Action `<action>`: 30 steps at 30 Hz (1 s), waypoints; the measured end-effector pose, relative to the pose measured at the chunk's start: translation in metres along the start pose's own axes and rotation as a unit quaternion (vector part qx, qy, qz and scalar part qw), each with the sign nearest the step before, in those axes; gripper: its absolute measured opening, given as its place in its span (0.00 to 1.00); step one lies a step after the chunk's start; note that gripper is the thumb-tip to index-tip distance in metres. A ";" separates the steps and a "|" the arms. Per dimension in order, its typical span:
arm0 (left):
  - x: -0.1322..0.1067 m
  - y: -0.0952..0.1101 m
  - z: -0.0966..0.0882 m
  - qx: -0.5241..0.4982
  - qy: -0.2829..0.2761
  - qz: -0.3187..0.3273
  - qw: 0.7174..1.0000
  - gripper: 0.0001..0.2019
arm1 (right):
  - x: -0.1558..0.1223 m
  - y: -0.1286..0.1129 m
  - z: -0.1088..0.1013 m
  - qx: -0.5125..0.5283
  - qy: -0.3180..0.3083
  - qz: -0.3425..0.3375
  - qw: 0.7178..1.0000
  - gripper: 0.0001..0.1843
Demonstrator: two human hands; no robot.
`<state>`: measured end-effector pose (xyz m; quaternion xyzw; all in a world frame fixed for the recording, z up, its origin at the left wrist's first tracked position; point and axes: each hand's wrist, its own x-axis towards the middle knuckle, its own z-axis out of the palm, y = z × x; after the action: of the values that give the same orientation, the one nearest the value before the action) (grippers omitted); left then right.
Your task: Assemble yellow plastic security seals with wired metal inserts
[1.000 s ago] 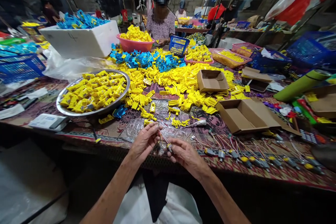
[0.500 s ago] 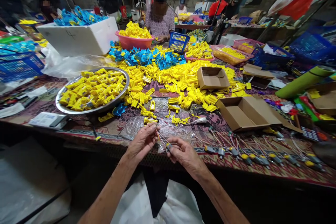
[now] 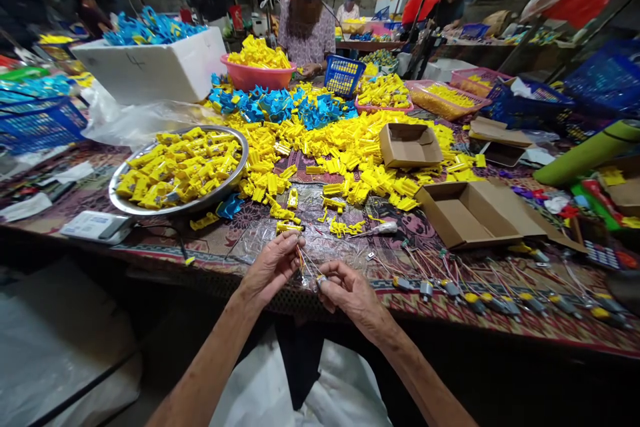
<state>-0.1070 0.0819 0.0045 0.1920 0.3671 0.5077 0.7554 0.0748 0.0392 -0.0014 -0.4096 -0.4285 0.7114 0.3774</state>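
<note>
My left hand [image 3: 278, 265] pinches the ends of several thin wires [image 3: 306, 259] above the front edge of the table. The wires run to a small grey motor [image 3: 321, 279], which the thumb and fingers of my right hand [image 3: 349, 288] grip. Just beyond my left fingertips lies a yellow plastic housing [image 3: 289, 227] with a dark part in it. Small yellow clip-like pieces [image 3: 346, 227] and a screwdriver with a clear handle [image 3: 384, 227] rest past my right hand. To the right, several wired motors [image 3: 451, 289] lie in a row along the edge.
A steel bowl [image 3: 243, 163] of yellow parts stands on the left, near a white box-shaped device [image 3: 95, 227]. Heaped yellow parts [image 3: 345, 140] and blue parts [image 3: 280, 107] cover the middle. Open cardboard boxes [image 3: 467, 217] sit right. A co-worker [image 3: 307, 33] is across the table.
The view has shifted slightly, so the table things appear a little to the right. Both hands keep their hold on the wires and motor, with hardly any movement.
</note>
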 end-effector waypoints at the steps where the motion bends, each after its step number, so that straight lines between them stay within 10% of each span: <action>1: 0.000 0.000 0.000 0.003 -0.004 -0.001 1.000 0.13 | 0.000 -0.001 0.001 -0.010 0.000 -0.001 1.000 0.15; 30: -0.010 -0.001 0.010 0.070 -0.027 0.045 0.996 0.12 | 0.000 0.002 -0.004 -0.037 0.025 -0.015 0.999 0.16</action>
<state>-0.1007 0.0733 0.0142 0.2741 0.3727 0.5086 0.7262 0.0777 0.0397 -0.0044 -0.4345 -0.4513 0.6786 0.3835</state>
